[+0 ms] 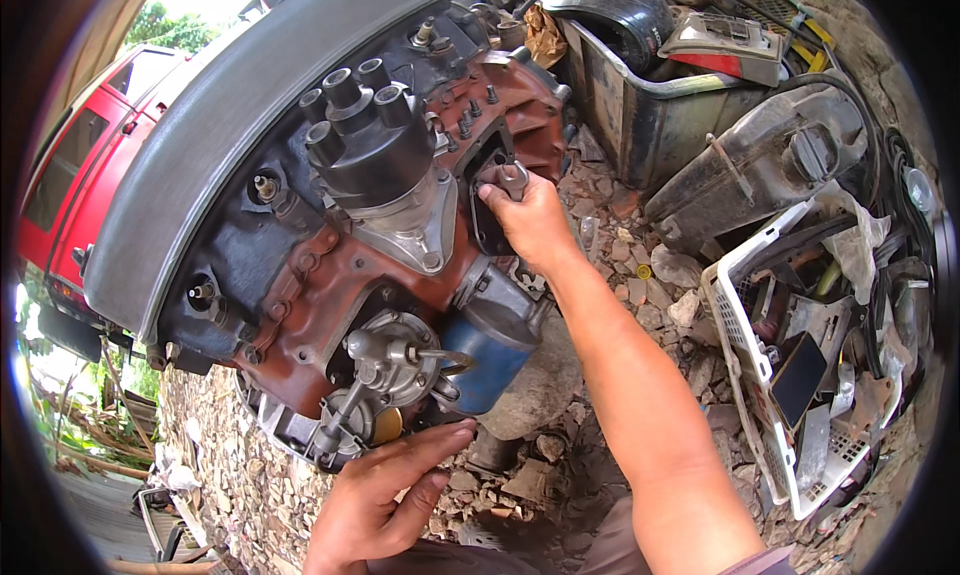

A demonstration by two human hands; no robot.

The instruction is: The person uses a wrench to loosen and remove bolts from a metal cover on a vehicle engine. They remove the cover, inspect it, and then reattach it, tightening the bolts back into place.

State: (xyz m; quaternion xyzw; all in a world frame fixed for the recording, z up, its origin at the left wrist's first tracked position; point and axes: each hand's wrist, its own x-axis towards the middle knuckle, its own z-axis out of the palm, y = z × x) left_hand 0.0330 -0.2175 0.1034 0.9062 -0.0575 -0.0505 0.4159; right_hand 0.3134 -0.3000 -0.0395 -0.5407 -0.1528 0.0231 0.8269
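A large engine point(330, 260) with a rust-red block and a dark rocker cover fills the left and middle of the view. My right hand point(532, 218) is closed around a metal wrench point(513, 180), whose open jaw sticks up past my thumb. It is beside a dark rectangular opening point(490, 235) in the block's side. My left hand point(385, 495) lies low, fingers stretched out, just under the metal fuel pump point(392, 360), holding nothing. Whether its fingertips touch the engine I cannot tell. Between the hands sit a black distributor cap point(368, 150) and a blue oil filter point(485, 365).
To the right stands a white plastic crate point(730, 315) of metal parts, with a dark phone-like slab point(798, 380) on top. Behind it are a dirty tank point(765, 165) and a grey bin point(635, 125). Broken stones cover the ground point(520, 485). A red vehicle point(85, 165) is at far left.
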